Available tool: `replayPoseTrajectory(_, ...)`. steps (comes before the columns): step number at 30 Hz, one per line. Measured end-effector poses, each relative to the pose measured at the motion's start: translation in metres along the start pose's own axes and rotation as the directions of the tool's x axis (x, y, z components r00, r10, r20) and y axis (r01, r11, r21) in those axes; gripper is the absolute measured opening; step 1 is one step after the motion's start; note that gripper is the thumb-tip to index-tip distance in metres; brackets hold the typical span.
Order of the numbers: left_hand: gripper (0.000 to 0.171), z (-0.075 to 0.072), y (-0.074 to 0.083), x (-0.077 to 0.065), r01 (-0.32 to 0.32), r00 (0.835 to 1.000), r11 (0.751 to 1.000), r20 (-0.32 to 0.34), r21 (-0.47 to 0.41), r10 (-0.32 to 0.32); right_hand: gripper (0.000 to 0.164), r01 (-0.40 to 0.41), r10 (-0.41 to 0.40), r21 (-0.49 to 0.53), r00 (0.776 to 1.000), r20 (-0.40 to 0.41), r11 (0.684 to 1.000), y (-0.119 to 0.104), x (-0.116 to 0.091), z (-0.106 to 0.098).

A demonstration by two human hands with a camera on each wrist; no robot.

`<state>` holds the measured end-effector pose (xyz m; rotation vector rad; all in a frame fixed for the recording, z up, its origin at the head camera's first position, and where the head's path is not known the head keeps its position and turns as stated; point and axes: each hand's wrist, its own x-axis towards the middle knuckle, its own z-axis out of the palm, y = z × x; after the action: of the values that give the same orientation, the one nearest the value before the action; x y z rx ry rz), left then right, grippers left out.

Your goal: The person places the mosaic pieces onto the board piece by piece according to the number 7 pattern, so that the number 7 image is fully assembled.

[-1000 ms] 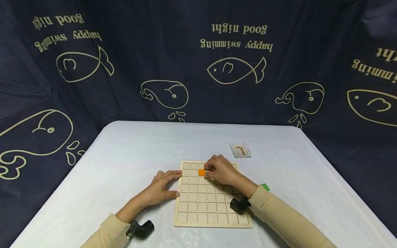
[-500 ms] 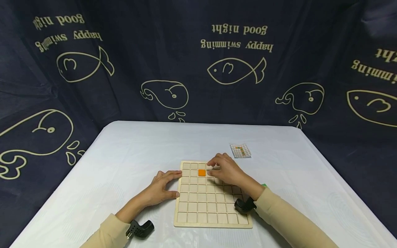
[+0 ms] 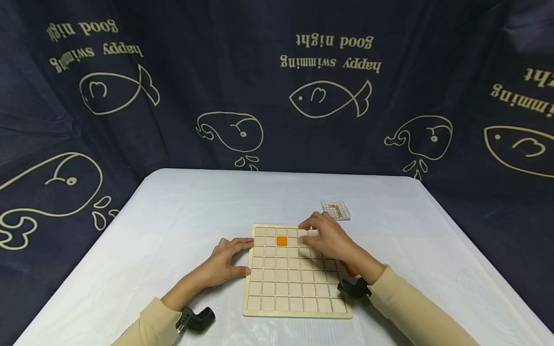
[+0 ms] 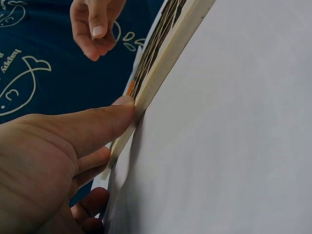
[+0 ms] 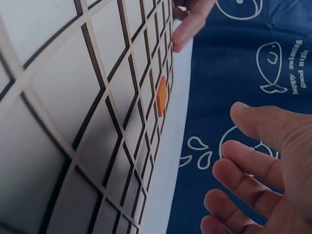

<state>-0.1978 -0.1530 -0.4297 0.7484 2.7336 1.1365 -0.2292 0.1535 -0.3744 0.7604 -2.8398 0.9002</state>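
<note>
An orange square tile (image 3: 282,240) lies in one cell of a wooden grid board (image 3: 269,289), second row from the far edge. My left hand (image 3: 227,262) rests against the board's left side. In the left wrist view, the thumb (image 4: 105,119) touches the edge of the wooden board (image 4: 161,63) with its fingers stretched out. My right hand (image 3: 329,235) hovers over the far right part of the board, to the right of the tile. The right wrist view shows its fingers (image 5: 251,161) spread loosely apart, holding nothing.
A small card (image 3: 335,210) printed with a coloured grid pattern lies beyond the board. Partly hidden under the right forearm, an orange piece (image 3: 351,270) sits by the board's right edge. A dark patterned cloth (image 3: 277,144) hangs behind the white table (image 3: 207,202).
My right hand has let go of the orange tile, which stays in its cell, and has drawn back to the right. The left hand has not moved.
</note>
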Motion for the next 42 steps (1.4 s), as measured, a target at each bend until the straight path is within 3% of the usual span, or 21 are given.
replayPoseTrajectory(18, 0.064, 0.0, 0.001, 0.001, 0.012, 1.0, 1.0, -0.002, 0.012, -0.012, 0.027, -0.042, 0.04, -0.027, 0.997, -0.072, 0.999, 0.016, -0.027, -0.016)
replayPoseTrajectory(36, 0.063, 0.0, 0.001, 0.0, 0.022, 1.0, 1.0, 0.005, -0.003, -0.022, 0.025, -0.038, 0.023, -0.09, 0.988, -0.155, 0.995, 0.036, -0.058, -0.025)
replayPoseTrajectory(42, 0.063, 0.0, 0.001, 0.0, 0.03, 1.0, 1.0, 0.002, 0.002, -0.03, 0.025, -0.087, 0.071, -0.111, 0.988, -0.14, 0.99, 0.043, -0.067, -0.028)
